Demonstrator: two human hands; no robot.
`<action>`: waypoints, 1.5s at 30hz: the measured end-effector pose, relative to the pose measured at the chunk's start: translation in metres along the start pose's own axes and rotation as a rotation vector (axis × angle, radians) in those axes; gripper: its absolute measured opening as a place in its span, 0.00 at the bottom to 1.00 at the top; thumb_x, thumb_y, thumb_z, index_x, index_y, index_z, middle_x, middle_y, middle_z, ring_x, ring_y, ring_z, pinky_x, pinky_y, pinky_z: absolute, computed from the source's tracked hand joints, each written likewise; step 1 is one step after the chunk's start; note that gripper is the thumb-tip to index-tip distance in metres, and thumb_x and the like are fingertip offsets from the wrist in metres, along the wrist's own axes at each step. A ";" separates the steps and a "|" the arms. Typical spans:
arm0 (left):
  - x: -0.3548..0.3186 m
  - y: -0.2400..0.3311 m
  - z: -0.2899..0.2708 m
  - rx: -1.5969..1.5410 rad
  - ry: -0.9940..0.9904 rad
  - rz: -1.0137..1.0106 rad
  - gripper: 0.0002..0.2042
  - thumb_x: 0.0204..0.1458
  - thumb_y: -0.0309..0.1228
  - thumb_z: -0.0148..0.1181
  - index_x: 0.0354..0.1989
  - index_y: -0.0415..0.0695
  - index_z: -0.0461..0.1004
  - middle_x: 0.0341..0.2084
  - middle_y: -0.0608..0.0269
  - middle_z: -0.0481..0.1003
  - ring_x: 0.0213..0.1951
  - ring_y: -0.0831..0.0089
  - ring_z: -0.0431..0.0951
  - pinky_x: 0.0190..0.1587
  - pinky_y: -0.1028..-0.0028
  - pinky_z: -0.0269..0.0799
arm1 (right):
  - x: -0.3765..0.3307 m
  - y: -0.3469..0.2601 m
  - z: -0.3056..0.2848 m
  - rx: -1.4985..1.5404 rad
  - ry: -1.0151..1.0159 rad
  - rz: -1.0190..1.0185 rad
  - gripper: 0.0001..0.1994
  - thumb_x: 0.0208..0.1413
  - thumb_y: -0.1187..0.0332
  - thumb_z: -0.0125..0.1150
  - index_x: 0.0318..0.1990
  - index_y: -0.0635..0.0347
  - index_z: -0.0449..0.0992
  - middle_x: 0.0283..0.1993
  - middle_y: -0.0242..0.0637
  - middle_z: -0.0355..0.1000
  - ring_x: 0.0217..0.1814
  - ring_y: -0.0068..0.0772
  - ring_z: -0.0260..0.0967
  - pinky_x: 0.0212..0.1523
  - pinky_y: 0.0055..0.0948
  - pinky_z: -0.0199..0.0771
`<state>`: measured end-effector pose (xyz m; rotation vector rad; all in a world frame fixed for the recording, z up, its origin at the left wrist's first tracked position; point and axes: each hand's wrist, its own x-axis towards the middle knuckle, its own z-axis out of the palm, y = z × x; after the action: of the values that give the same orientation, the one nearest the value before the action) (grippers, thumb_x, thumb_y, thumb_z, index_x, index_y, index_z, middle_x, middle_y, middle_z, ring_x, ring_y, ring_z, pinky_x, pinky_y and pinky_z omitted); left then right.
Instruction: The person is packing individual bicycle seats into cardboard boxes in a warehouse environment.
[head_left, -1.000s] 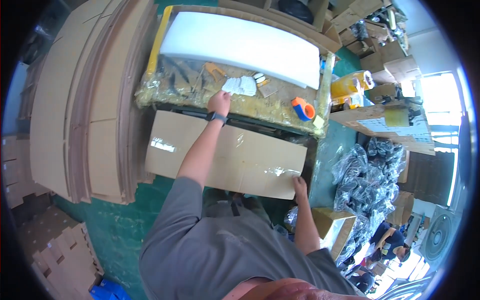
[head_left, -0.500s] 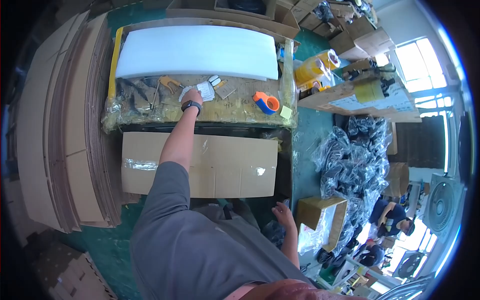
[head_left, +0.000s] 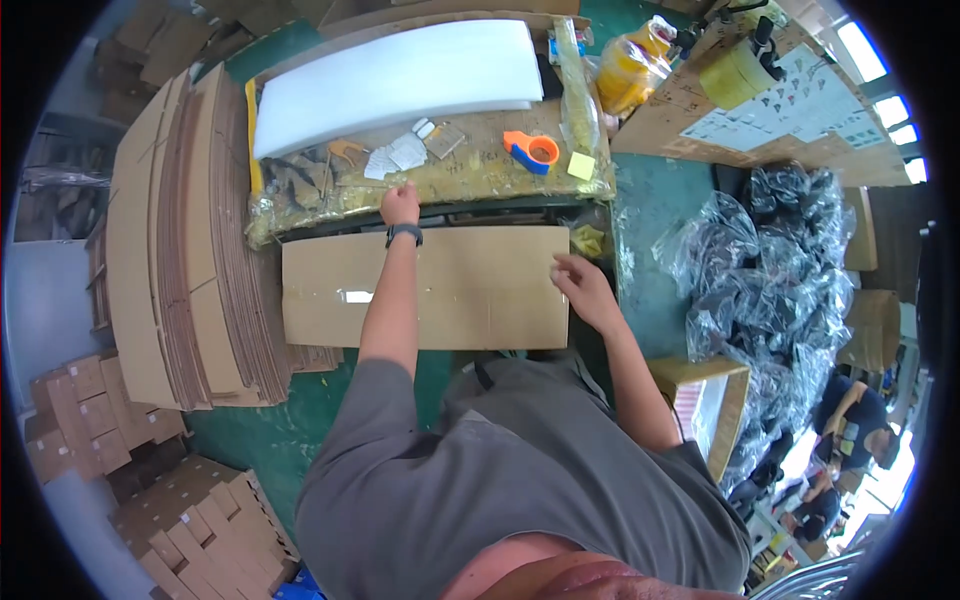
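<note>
A long closed brown carton (head_left: pixel 490 290) lies in front of me, with a shiny strip of clear tape (head_left: pixel 355 297) on its top. My left hand (head_left: pixel 402 206), a dark watch on its wrist, hovers by the bench's near edge just short of the white paper labels (head_left: pixel 405 153). Its fingers are drawn together, and whatever is in them is hidden. At the carton's right end is my right hand (head_left: pixel 588 292), fingers loosely bent and apart, holding nothing. An orange and blue tape dispenser (head_left: pixel 532 152) rests on the bench to the right of the labels.
White foam sheets (head_left: pixel 400 80) cover the back of the taped workbench (head_left: pixel 480 183). Flat cardboard sheets (head_left: pixel 190 250) stand stacked at left. Plastic-wrapped black bundles (head_left: pixel 765 270) and an open box (head_left: pixel 735 400) are at right. Another person (head_left: pixel 858 425) works far right.
My left hand has drawn back from the labels toward the bench edge. My right hand has risen from beside my body to the carton's right end. The whole view has shifted.
</note>
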<state>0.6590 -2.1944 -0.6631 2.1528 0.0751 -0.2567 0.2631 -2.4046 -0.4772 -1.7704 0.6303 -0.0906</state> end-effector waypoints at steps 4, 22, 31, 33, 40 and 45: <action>0.077 0.019 0.023 0.399 0.183 -0.248 0.45 0.47 0.70 0.66 0.48 0.30 0.82 0.49 0.33 0.81 0.55 0.44 0.82 0.56 0.51 0.77 | -0.055 0.026 -0.045 -0.078 -0.018 0.108 0.22 0.62 0.68 0.69 0.62 0.65 0.76 0.49 0.46 0.82 0.47 0.33 0.81 0.51 0.31 0.81; -0.297 0.139 -0.024 -0.179 -0.818 0.102 0.08 0.67 0.29 0.57 0.43 0.40 0.81 0.28 0.68 0.81 0.26 0.83 0.75 0.30 0.78 0.71 | -0.021 -0.020 -0.067 0.518 0.002 0.031 0.15 0.69 0.70 0.63 0.57 0.71 0.79 0.33 0.32 0.78 0.30 0.19 0.74 0.33 0.22 0.77; -0.419 0.154 -0.085 -0.277 -0.681 -0.039 0.09 0.70 0.30 0.56 0.47 0.39 0.79 0.28 0.69 0.79 0.28 0.85 0.74 0.32 0.80 0.71 | -0.038 -0.027 -0.044 0.788 -0.518 0.302 0.07 0.65 0.73 0.67 0.43 0.70 0.84 0.37 0.40 0.82 0.33 0.24 0.80 0.37 0.24 0.84; -0.420 0.148 -0.085 -0.307 -0.661 -0.053 0.09 0.70 0.30 0.56 0.47 0.39 0.79 0.28 0.69 0.79 0.28 0.85 0.74 0.31 0.79 0.71 | -0.042 -0.027 -0.043 0.820 -0.540 0.259 0.06 0.65 0.74 0.67 0.43 0.71 0.83 0.38 0.42 0.82 0.35 0.26 0.81 0.39 0.26 0.85; -0.423 0.148 -0.053 -0.189 -0.525 0.104 0.15 0.69 0.36 0.60 0.55 0.38 0.75 0.41 0.61 0.80 0.39 0.78 0.79 0.39 0.76 0.77 | -0.066 -0.032 -0.056 0.621 -0.482 -0.082 0.03 0.61 0.80 0.68 0.34 0.69 0.82 0.33 0.33 0.73 0.33 0.25 0.80 0.35 0.23 0.82; -0.424 0.180 -0.043 -0.419 -0.649 0.086 0.18 0.67 0.34 0.64 0.59 0.37 0.72 0.50 0.57 0.79 0.49 0.72 0.81 0.50 0.69 0.82 | -0.082 -0.032 -0.071 0.648 -0.295 -0.097 0.05 0.60 0.83 0.67 0.31 0.68 0.80 0.37 0.32 0.71 0.32 0.22 0.79 0.34 0.23 0.80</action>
<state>0.2788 -2.2410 -0.4037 1.5709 -0.3092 -0.7997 0.1788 -2.4239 -0.4052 -1.1525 0.2548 -0.0859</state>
